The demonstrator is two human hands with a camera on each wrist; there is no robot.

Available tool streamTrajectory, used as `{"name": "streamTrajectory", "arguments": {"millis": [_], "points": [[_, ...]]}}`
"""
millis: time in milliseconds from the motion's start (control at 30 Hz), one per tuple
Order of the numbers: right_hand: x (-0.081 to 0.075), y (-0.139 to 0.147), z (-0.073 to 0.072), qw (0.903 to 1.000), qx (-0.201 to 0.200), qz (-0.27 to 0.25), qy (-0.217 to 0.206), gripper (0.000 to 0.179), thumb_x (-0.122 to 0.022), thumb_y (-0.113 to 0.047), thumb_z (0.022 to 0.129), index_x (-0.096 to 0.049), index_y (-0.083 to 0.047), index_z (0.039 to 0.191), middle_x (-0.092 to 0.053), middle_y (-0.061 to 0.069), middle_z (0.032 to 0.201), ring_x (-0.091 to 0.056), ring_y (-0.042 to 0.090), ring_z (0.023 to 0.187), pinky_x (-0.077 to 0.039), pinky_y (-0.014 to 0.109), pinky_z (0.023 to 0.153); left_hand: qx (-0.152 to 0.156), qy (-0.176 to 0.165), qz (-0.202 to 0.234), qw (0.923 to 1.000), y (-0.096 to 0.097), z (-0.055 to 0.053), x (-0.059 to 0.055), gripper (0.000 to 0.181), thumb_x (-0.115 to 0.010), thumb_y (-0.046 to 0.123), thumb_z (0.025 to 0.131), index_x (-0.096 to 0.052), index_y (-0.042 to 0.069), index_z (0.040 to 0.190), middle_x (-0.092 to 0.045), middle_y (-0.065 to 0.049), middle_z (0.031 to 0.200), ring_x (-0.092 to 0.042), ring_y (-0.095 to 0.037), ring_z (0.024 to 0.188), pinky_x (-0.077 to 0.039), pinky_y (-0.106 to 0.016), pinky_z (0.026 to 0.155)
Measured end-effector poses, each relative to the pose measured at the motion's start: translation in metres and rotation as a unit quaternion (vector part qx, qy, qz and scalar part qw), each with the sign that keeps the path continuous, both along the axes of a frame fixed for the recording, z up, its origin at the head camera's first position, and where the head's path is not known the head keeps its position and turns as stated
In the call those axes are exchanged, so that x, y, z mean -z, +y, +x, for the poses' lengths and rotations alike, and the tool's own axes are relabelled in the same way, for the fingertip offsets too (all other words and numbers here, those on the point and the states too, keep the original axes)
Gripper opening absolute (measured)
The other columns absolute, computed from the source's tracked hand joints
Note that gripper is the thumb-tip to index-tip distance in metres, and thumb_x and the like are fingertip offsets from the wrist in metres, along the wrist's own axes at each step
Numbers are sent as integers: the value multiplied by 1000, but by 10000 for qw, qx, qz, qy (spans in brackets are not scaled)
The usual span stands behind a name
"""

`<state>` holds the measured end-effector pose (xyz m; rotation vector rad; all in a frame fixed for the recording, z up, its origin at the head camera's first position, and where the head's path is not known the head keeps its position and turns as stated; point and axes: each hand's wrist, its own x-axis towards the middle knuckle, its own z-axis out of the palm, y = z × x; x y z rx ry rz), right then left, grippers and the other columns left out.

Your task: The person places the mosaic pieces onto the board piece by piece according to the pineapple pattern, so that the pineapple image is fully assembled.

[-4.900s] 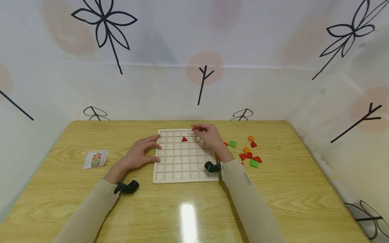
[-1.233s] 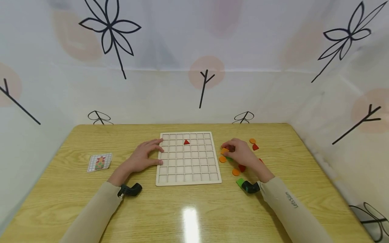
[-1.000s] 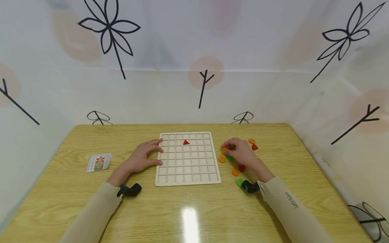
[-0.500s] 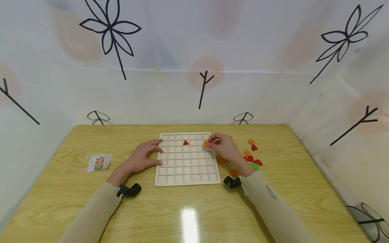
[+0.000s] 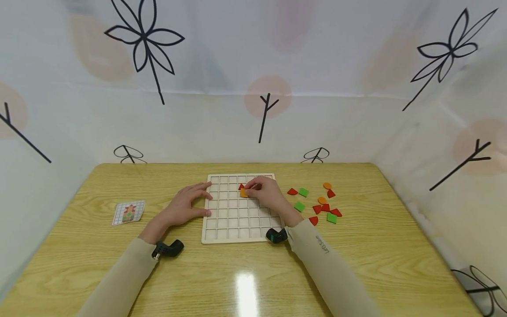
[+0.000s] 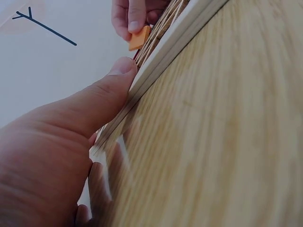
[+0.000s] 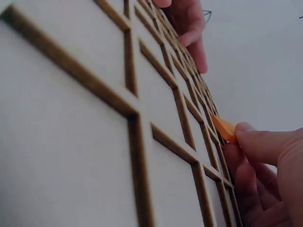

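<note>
Bringing the orange square (image 5: 243,193) inward, the right hand (image 5: 270,193) has moved it from over the right edge of the grid board (image 5: 237,223), where it was half a second ago, to the board's far half, right at the near side of the red triangle (image 5: 241,186). Thumb and finger are clamped on the square. The triangle lies on the board as before, so a second piece now meets it; I judge this to be the placing step, not yet finished. The left hand (image 5: 184,204) looks unmoved, its fingers spread apart with tips at the board's left edge, seemingly steadying it.

Harder to make out is how the square sits: both wrist views show it tilted at the board, and I cannot tell whether it is down in a cell. Square and fingertips partly cover the triangle, while the right hand and wrist hide cells on the board's right side. Orange circles seen just right of the board a second ago are out of sight, probably behind that wrist. Left of the board, the picture card (image 5: 128,212) is too small for its pattern to be read exactly.
</note>
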<state>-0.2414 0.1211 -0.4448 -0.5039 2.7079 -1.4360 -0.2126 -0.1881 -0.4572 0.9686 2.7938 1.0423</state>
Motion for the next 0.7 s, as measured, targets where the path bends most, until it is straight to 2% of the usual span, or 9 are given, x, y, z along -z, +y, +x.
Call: {"name": "streamTrajectory", "arguments": {"millis": [267, 567, 700], "points": [[5, -3, 2, 9999, -64, -41, -76, 6, -75, -13, 91, -73, -11, 96, -66, 0, 92, -62, 16, 82, -49, 33, 75, -14, 70, 5, 10000, 0, 0, 1, 36, -79, 35, 86, -67, 18, 116, -38, -11, 157, -29, -39, 144, -15, -64, 113], [4, -8, 3, 10000, 42, -38, -61, 17, -76, -15, 90, -76, -13, 107, -65, 2, 102, -61, 17, 84, -51, 35, 76, -25, -8, -25, 10000, 0, 1, -1, 36, -79, 36, 86, -67, 19, 116, -37, -10, 157, -28, -37, 144, -14, -63, 114], [2, -9, 3, 9999, 89, 66, -64, 17, -76, -16, 90, -77, -15, 106, -65, 2, 109, -61, 17, 86, -52, 35, 76, -28, -19, -13, 10000, 1, 0, -1, 36, -79, 36, 86, -67, 19, 116, -37, -10, 157, -29, -38, 144, -14, -63, 113]]}}
